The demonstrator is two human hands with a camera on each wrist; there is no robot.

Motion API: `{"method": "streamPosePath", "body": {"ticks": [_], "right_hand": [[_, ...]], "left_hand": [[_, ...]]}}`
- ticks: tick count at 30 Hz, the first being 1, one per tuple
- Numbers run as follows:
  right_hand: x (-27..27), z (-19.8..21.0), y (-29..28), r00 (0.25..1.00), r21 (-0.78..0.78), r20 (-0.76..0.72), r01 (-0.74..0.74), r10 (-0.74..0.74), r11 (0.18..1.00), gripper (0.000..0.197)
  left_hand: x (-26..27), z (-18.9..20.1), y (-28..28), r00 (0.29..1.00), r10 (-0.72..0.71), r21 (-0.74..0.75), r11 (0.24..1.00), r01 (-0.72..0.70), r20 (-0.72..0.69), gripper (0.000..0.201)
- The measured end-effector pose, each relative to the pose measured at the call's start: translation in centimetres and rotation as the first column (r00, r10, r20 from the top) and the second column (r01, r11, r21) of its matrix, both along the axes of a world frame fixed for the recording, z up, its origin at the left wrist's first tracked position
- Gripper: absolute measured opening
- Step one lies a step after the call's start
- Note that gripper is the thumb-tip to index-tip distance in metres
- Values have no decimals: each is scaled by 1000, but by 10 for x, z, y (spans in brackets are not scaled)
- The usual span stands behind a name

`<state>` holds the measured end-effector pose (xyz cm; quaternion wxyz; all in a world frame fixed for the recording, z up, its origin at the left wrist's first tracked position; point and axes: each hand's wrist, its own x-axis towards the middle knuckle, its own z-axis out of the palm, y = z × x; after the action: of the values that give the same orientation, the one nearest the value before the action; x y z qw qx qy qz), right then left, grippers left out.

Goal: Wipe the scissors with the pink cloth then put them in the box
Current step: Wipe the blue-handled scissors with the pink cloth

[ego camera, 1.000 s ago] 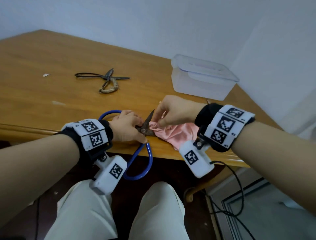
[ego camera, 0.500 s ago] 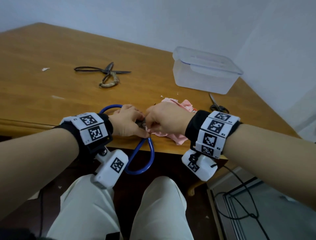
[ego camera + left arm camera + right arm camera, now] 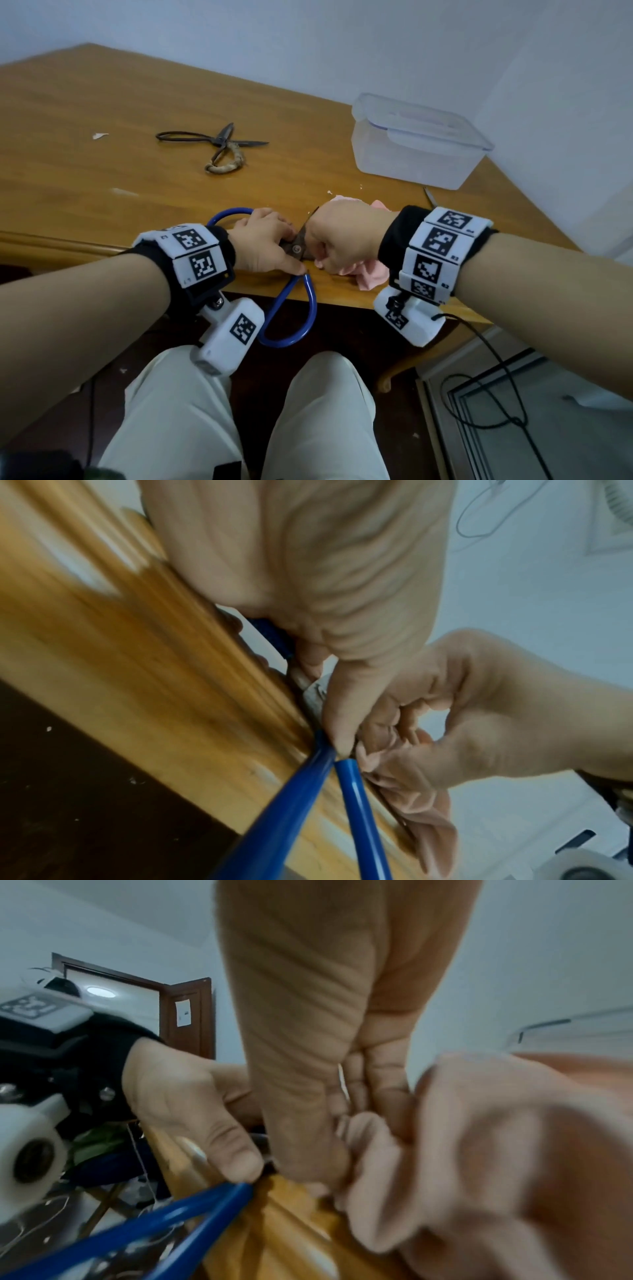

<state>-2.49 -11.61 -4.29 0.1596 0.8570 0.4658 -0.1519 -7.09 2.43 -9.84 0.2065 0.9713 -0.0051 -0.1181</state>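
The blue-handled scissors [image 3: 297, 247] are held at the near edge of the wooden bench [image 3: 102, 178]; their dark, tarnished blades meet at a screw pivot, one blue loop lies on the bench and the other hangs over the edge. The left hand [image 3: 263, 245] is clenched round the scissors just behind the pivot, thumb pressed beside the handle root. To its right, the right hand [image 3: 342, 240] is closed on the pink cloth [image 3: 371, 275], which is bunched against the blades so that only the blade tip [image 3: 313, 212] is seen past the knuckles. Farther back, a second, dark pair of scissors [image 3: 219, 145] lies open on the bench, and the clear plastic box [image 3: 418, 144] stands lidded at the far right corner. Compared with half a second ago, the right hand has been drawn closer over the blades, and more of the cloth is covered by it
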Motion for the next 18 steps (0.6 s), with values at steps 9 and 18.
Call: {"method": "streamPosePath", "body": {"ticks": [9,18], "right_hand": [[2,-6,5,997,117,-16,71,-70,991,11],[3,13,-9,988,39,-43,149,-147,988,7]], "left_hand": [[-1,0,1,1000,-11,12,1000,11,-12,46],[0,0,1,1000,-18,16,1000,18,-23,44]]}}
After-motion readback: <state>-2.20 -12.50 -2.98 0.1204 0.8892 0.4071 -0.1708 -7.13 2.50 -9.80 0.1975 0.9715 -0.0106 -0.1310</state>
